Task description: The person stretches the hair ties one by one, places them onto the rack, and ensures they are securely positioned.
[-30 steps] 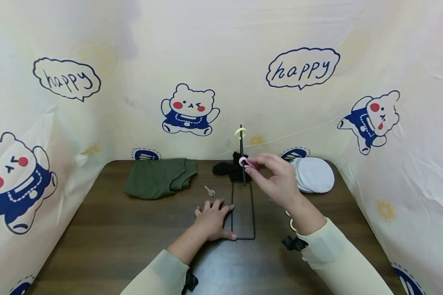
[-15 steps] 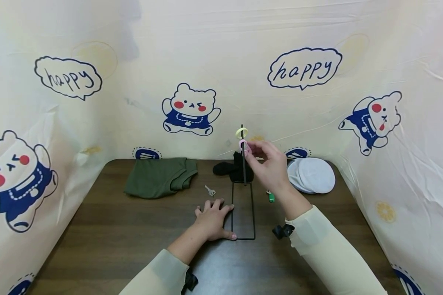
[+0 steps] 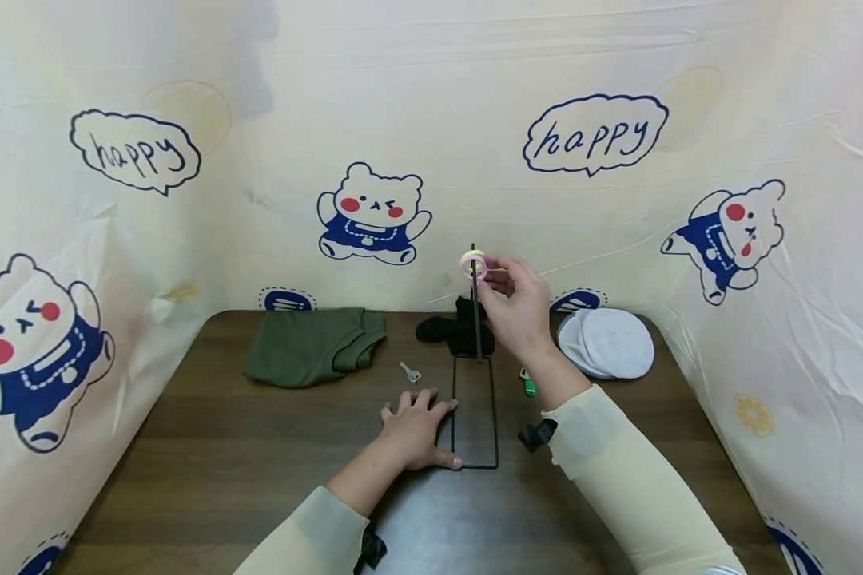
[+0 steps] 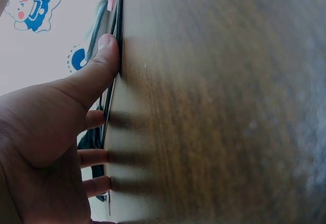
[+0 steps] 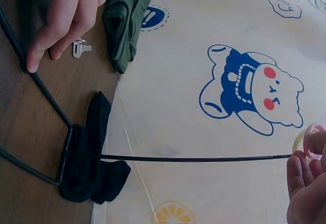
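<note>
A black wire stand [image 3: 493,411] lies with its rectangular base on the brown table and a thin upright rod [image 3: 477,319] at its far end. Near the rod's top is a yellow ring [image 3: 463,260]. My right hand [image 3: 521,307] pinches a pink ring [image 3: 484,270] between thumb and fingers, close against the yellow one and overlapping the rod. My left hand [image 3: 419,431] rests spread on the table, its thumb and index finger touching the base's left side; in the left wrist view the thumb [image 4: 104,53] lies along the wire.
Black socks [image 3: 437,329] lie behind the stand. A silver key [image 3: 410,372] is left of it, and a small green item [image 3: 529,386] lies to the right. Folded green cloth [image 3: 302,351] sits back left, a white cap [image 3: 611,343] back right. A printed curtain [image 3: 431,96] surrounds the table.
My right hand has raised the pink ring along the rod, from about mid-height up to the yellow ring. The left hand has stayed in place. Rings by the right forearm are now hidden.
</note>
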`<action>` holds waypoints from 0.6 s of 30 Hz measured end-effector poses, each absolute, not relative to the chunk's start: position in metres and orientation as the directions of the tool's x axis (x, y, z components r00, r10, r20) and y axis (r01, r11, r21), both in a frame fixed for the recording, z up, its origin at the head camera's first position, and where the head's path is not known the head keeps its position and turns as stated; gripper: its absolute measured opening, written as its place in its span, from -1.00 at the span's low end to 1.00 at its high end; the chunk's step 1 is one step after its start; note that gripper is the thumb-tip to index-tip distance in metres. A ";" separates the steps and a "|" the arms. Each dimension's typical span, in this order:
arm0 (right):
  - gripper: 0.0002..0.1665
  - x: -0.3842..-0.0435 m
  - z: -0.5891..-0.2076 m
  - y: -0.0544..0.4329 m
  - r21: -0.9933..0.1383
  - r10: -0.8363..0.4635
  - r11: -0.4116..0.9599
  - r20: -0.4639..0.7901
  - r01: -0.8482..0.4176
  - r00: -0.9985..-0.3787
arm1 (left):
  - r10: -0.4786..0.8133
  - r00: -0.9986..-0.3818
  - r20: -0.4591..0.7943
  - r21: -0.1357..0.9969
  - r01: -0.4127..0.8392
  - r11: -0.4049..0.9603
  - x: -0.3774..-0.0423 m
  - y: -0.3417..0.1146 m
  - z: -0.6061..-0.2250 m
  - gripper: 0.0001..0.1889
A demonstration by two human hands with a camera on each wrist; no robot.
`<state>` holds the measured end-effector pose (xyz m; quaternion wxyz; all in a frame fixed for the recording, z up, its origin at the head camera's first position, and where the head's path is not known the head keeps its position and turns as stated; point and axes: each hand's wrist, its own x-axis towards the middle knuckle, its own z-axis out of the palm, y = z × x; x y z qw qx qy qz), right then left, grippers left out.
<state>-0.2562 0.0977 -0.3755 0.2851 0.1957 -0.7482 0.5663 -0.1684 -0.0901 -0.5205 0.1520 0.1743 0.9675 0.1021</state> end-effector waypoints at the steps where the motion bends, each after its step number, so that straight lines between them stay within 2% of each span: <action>1: -0.64 -0.253 -0.373 0.097 -0.744 0.031 0.275 0.640 -0.609 -0.767 | 0.368 -0.893 -0.259 0.252 0.305 0.918 -0.168 -0.090 -0.520 0.08; 7: -0.63 -0.234 -0.362 0.099 -0.765 0.014 0.262 0.612 -0.588 -0.791 | 0.366 -0.894 -0.260 0.257 0.301 0.918 -0.167 -0.089 -0.519 0.08; 18: -0.61 -0.228 -0.377 0.119 -0.754 0.005 0.249 0.629 -0.608 -0.778 | 0.361 -0.896 -0.259 0.243 0.301 0.922 -0.168 -0.090 -0.521 0.08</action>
